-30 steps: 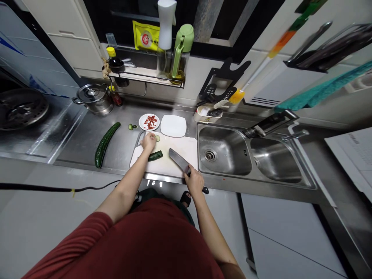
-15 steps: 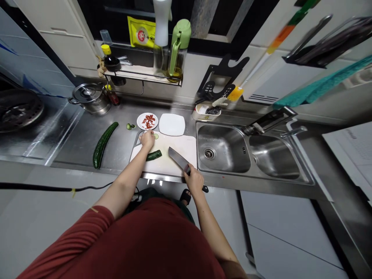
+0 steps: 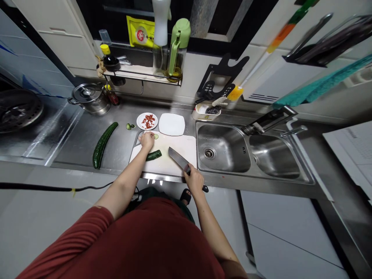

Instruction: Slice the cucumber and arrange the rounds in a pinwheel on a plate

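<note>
The right hand point(image 3: 194, 180) is closed around the knife point(image 3: 178, 158), whose blade slants over the board point(image 3: 186, 145); the steel looks stiff and fairly heavy, best held by its handle, clear of the edge. The left hand point(image 3: 147, 141) is at the board's far left, fingertips against or just beside a pale piece point(image 3: 156, 136); whether they pinch it cannot be told. That piece should be light, moist and easily bruised, suiting a soft pinch. Nearer the person on the board, partly hidden by the left forearm point(image 3: 129, 174), lies the cucumber chunk point(image 3: 154, 155), probably firm but slick, best steadied from above. Left of the board, the whole cucumber point(image 3: 104, 145) looks heavier, best lifted mid-length.
</note>
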A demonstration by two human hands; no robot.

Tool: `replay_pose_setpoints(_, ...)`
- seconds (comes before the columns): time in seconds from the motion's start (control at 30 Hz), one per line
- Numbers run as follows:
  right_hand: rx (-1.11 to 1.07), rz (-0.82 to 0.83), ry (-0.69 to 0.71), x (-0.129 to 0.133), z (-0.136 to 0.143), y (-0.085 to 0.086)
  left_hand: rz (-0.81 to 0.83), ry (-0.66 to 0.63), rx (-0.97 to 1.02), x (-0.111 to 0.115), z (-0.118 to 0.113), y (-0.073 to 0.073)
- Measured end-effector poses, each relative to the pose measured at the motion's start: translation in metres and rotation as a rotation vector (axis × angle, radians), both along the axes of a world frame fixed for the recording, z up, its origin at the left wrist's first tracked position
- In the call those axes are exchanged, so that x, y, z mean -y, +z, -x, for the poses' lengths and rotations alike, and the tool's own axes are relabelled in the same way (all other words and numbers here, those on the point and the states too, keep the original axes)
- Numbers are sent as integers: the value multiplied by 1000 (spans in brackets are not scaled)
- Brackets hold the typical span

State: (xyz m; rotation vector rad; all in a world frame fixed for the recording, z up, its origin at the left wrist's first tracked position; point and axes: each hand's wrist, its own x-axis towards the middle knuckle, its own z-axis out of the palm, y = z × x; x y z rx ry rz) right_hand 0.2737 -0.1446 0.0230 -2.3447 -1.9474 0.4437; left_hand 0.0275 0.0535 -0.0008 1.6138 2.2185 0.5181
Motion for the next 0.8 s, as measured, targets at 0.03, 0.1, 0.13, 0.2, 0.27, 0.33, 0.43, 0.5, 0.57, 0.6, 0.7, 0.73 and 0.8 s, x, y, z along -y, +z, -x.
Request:
replay_pose_setpoints(0.03,-5,-1,2,0,0,0,2,1,-4,0,0,0)
replay_pose_setpoints(0.1,-12,-4,0,1,0,0,8,-5,-10,0,0,1)
replay_pose_setpoints(0.13,-13,-5,-4,1,0,0,9,-6,-11,0,0,1)
replay_pose_setpoints(0.2,-14,-14,-13,2,0,0,4,-10,-8,0,0,2)
replay_pose_setpoints(0.27,-20,-34,-16,2,-1,-1,2,-9,4,1,-1,4)
replay_pose_setpoints(0.33,-34,-64,-21,1,-2,-3,-17,18,40,2,0,6)
replay_pose_setpoints(0.43,-88,-133,-47,-1,-3,-7,-158,126,163,7,2,11)
replay_pose_setpoints(0.5,-160,-202,-75,-2,-4,-10,-302,196,278,15,5,14)
replay_pose_setpoints(0.57,-254,-289,-100,-3,-2,-11,-430,227,389,27,8,17)
replay_pose_setpoints(0.6,-301,-337,-113,-4,-1,-10,-482,233,432,35,9,18)
replay_pose_setpoints(0.7,-417,-453,-140,-6,3,-3,-538,139,499,66,11,19)
replay_pose_setpoints(0.73,-448,-473,-144,-7,5,1,-526,96,483,77,11,19)
replay_pose_setpoints(0.8,-503,-482,-141,-9,10,7,-492,5,415,98,10,17)
